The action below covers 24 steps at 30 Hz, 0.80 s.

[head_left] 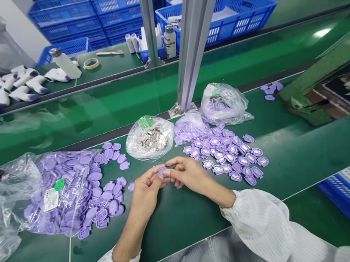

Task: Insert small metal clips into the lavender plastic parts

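Note:
Pinched between the fingertips of both hands is a small purple plastic part [161,170], mostly covered by the fingers. My left hand [147,190] grips it from the left and my right hand [187,172] from the right, just above the green table. Beyond the hands lies a clear bag of small metal pieces [152,139]. A pile of purple parts with metal pieces in them [226,152] spreads to the right of my right hand. On the left, loose purple parts [109,196] spill from a large clear bag of purple parts [68,185].
A metal post [192,37] rises behind the bags. A green metal machine [306,95] stands at the right. Across the divider are blue crates [239,13], white thermometer-like housings [3,90], a tape roll [91,63] and a person in a white sleeve.

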Available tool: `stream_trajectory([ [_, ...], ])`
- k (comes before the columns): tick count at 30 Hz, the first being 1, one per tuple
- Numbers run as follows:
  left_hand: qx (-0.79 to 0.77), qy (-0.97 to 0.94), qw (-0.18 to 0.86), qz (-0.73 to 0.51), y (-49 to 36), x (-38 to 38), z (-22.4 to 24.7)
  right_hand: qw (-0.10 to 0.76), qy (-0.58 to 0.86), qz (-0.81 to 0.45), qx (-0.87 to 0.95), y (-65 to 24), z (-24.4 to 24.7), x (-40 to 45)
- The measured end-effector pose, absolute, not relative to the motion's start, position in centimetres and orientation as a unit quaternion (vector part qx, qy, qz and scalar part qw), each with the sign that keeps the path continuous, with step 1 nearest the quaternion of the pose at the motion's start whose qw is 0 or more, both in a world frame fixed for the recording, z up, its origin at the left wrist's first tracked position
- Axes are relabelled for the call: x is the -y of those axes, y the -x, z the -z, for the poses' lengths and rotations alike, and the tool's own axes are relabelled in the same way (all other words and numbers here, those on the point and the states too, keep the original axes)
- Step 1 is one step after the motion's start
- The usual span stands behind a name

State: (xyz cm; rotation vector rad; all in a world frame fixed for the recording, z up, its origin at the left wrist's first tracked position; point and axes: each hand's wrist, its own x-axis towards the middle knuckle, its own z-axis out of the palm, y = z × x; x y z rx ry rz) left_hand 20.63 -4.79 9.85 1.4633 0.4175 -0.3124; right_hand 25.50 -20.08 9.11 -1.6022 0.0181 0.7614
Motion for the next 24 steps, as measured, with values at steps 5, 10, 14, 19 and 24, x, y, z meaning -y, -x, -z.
stream_trajectory([
  [5,-0.183,-0.659,0.714,0.153,-20.5,4.5,-10.0,0.649,0.672,-0.358,0.012,-25.6,-9.2,20.3],
  [10,-0.199,-0.665,0.707,0.135,-20.3,5.2,-9.7,0.636,0.706,-0.312,-0.006,-25.1,-9.6,19.6],
  [14,-0.179,-0.667,0.709,0.143,-19.8,5.5,-9.9,0.612,0.71,-0.347,0.018,-25.5,-9.7,20.1],
  [19,-0.145,-0.786,0.582,0.151,-18.7,1.0,-12.4,0.481,0.835,-0.253,0.085,-27.1,-10.6,25.0],
  [24,-0.232,-0.948,0.218,0.011,-21.1,-6.5,-14.7,0.284,0.934,-0.2,0.077,-28.7,-11.5,30.3],
])
